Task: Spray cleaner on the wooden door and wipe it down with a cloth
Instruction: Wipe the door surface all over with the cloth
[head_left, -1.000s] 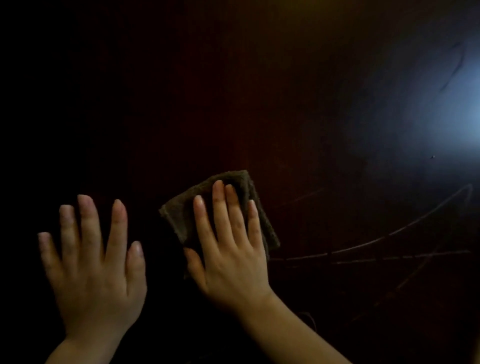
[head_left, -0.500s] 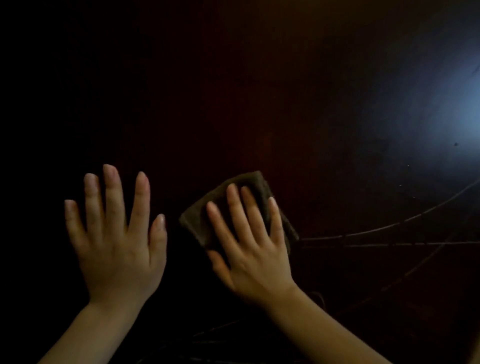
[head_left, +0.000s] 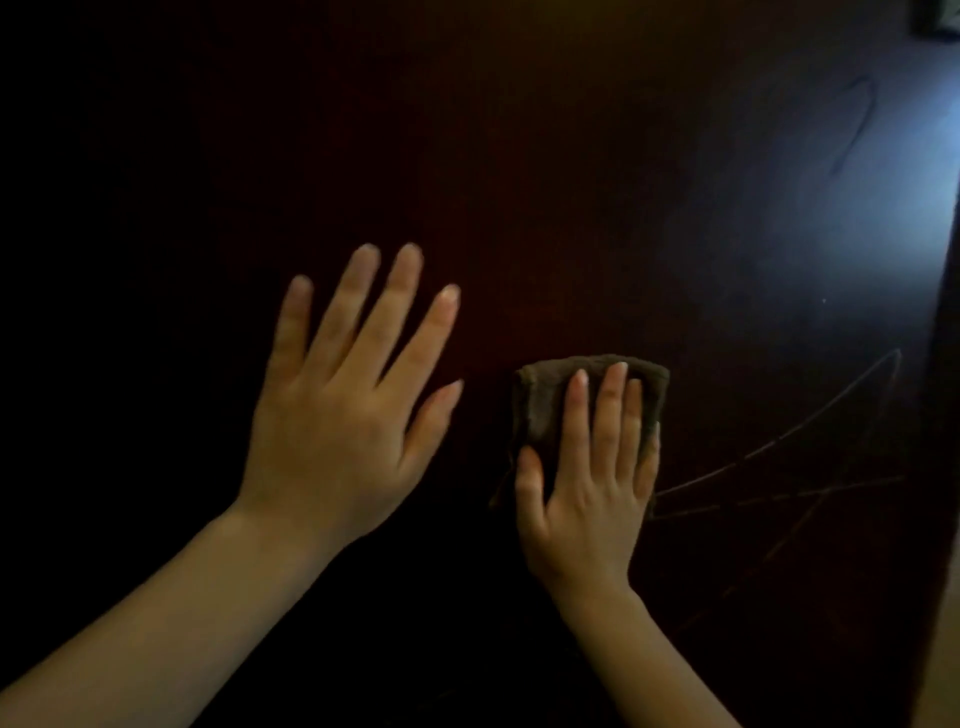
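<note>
Two open-palmed hands | left hand (head_left: 337, 426) spread, empty, seemingly touching door (head_left: 571, 182) | right hand (head_left: 587, 509) flat, pressing cloth (head_left: 545, 405)

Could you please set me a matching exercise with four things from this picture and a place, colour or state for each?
Things:
1. left hand
2. right hand
3. cloth
4. door

Descriptions:
A. folded, under flat fingers
B. fingers spread, holding nothing
C. dark reddish brown
D. pressing the cloth on the door

Pairs: 1-B, 2-D, 3-A, 4-C
</note>
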